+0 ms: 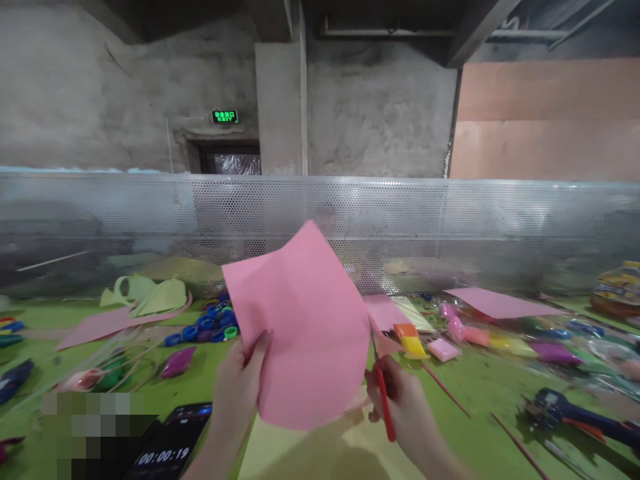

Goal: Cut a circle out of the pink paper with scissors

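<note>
A pink sheet of paper [305,327] is held up in front of me, its lower side rounded and its top cornered. My left hand [245,373] grips it at the left edge, thumb on the near face. In my right hand [395,393] is a pair of scissors [384,400] with red handles, fingers wrapped round them. The blades meet the sheet's right edge, where a narrow strip of pink paper hangs off to the side. Beneath both hands lies a pale yellow sheet [320,453] on the green table.
A phone [173,443] showing a timer lies at lower left. Blue rings [210,323] and green paper offcuts [160,297] are behind it. Clay packets [411,340], pink paper [500,303] and a dark blue tool [575,417] lie at right. A perforated metal screen [400,227] stands behind the table.
</note>
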A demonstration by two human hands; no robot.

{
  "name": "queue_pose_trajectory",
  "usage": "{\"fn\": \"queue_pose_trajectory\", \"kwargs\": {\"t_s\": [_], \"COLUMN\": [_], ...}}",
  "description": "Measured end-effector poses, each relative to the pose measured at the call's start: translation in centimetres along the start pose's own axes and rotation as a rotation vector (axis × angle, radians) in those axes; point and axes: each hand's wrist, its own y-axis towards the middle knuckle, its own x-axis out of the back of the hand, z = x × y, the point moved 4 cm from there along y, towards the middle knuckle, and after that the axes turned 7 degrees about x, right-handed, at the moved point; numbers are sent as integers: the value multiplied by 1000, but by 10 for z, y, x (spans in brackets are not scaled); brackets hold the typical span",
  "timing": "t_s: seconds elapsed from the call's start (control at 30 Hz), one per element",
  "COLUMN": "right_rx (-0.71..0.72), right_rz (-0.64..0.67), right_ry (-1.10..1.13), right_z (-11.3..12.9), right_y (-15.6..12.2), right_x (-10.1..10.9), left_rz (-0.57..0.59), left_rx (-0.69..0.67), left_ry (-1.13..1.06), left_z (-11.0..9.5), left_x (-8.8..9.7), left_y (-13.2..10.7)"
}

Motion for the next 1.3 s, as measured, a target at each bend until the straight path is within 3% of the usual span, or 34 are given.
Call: {"fn": "queue_pose_trajectory", "kwargs": {"t_s": [0.1,0.27,0.63,0.83,1.3], "right_rx": [-36,-132,-222,-119,-111], "right_rz": [29,84,134,134,130], "right_ry": [96,236,229,296,264], "right_z": [4,2,1,-6,1], "right_y": [-2,-5,-5,1,-2], "right_x": [-7,-15,-15,-15,-14], "left_rz": [-122,-232,-159,-152,-97], "left_rx": [-113,-177,-175,-177,-269], "left_ry": [102,47,22,36,87], "left_z": [-4,1,4,4,-6], "left_x": [8,10,7,9,11], "left_y": [-1,-1,2,7,9]}}
